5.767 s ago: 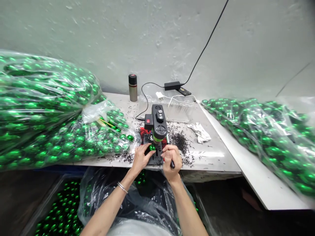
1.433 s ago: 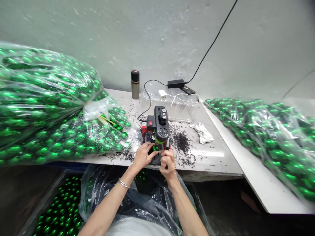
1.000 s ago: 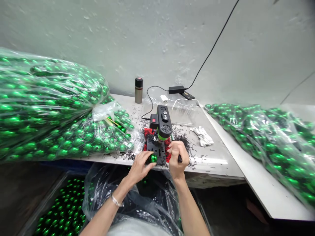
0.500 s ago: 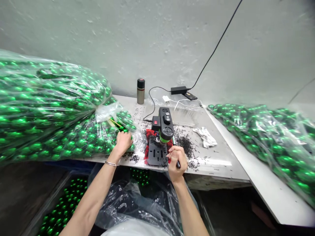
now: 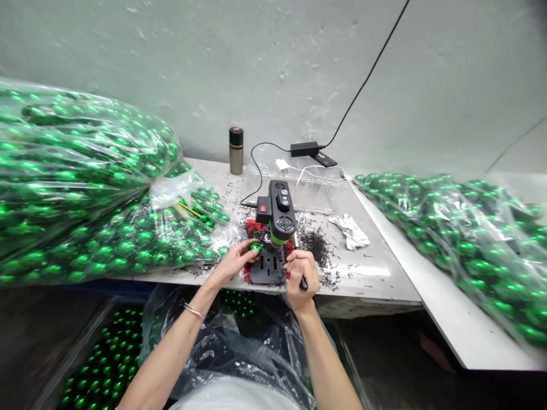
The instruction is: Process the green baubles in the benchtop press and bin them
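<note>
My left hand (image 5: pixel 236 260) is closed, its fingertips pinching a shiny green ball (image 5: pixel 257 247) beside the working end of a small black bench drill (image 5: pixel 282 213). The ball is over the drill's slotted black base plate (image 5: pixel 268 267), under or next to the chuck; exact contact is hidden. My right hand (image 5: pixel 302 277) is wrapped round a slim handle with a black end (image 5: pixel 303 283), at the right side of the machine. Where that handle joins the drill is partly hidden. Red material (image 5: pixel 252 228) shows beneath the base.
Clear bags of green balls lie on the left (image 5: pixel 85 188) and right (image 5: pixel 453 245). Black shavings (image 5: pixel 314 246) litter the table near a white glove (image 5: pixel 349 232). A flask (image 5: pixel 236 151), power adapter (image 5: pixel 304 149) and cables stand behind. Below, a plastic-lined container (image 5: pixel 102 359) holds balls.
My left hand has moved right from the open bag to the drill and now holds a green ball. My right hand stays on the handle. The view has shifted slightly.
</note>
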`<state>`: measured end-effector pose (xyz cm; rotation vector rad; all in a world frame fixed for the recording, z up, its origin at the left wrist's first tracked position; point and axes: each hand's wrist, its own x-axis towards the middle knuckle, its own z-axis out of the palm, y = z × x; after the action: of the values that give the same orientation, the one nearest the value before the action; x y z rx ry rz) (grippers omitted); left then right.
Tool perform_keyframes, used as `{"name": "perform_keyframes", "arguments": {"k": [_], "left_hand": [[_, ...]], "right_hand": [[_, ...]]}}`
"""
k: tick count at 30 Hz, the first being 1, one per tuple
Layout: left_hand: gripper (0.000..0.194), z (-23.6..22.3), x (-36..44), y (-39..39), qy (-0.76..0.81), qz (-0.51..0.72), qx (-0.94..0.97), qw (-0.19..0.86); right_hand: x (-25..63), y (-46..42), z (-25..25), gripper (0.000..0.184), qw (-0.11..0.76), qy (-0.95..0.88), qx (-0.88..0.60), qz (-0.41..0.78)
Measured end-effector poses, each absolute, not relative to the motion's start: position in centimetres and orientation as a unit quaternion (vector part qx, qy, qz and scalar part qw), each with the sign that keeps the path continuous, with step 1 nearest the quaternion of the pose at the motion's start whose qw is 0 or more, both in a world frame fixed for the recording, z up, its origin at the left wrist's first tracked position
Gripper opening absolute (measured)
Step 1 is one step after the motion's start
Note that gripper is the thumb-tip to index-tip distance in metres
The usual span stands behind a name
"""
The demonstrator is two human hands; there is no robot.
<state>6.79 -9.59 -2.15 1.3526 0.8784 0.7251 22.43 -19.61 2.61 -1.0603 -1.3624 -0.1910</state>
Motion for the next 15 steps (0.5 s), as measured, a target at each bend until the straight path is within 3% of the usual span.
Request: {"name": "perform_keyframes", "arguments": {"k": [10,15], "left_hand": [[0.039,-2.2,8.4,-10.5,0.421,0.235,0.793,0.373],[0.029,-1.2,8.7,-10.7,0.396,0.204,0.837,0.317]], "right_hand": [[22.5,-19.8,2.8,0.024,0.634,-0.606,-0.471,-0.090],[22.6,-19.9,2.7,0.023,0.629,-0.615,-0.469,-0.087]]}}
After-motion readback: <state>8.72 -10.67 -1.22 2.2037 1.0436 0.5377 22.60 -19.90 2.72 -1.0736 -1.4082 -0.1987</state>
